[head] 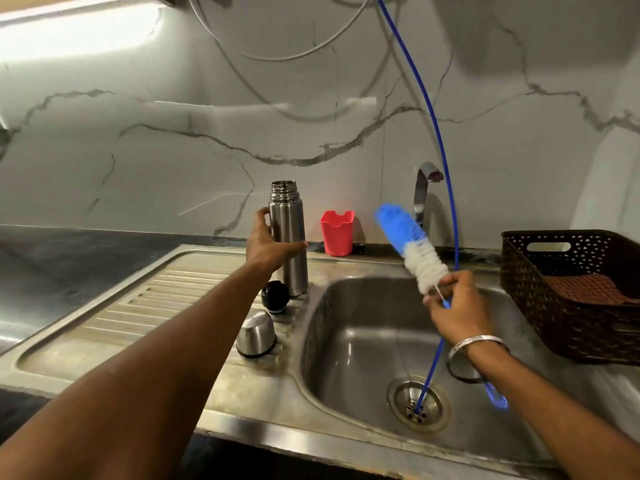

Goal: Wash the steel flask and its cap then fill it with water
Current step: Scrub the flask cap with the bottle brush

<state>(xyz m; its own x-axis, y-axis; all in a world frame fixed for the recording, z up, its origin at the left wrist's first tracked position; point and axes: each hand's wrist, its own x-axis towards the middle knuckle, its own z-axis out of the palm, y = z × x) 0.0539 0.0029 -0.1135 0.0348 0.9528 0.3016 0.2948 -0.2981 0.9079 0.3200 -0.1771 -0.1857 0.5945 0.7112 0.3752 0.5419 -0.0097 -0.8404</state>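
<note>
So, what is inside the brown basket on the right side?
Inside the brown basket lies a reddish-brown cloth, seemingly folded, against its right part. The near wall hides the basket's floor, so anything under or beside the cloth cannot be seen.

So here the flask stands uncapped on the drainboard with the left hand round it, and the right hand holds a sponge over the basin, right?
Not quite. The right hand holds a blue and white bottle brush, not a sponge, as the head view shows. The rest stands: the flask is upright and uncapped on the drainboard, with the left hand round it, and the brush is over the basin.
</note>
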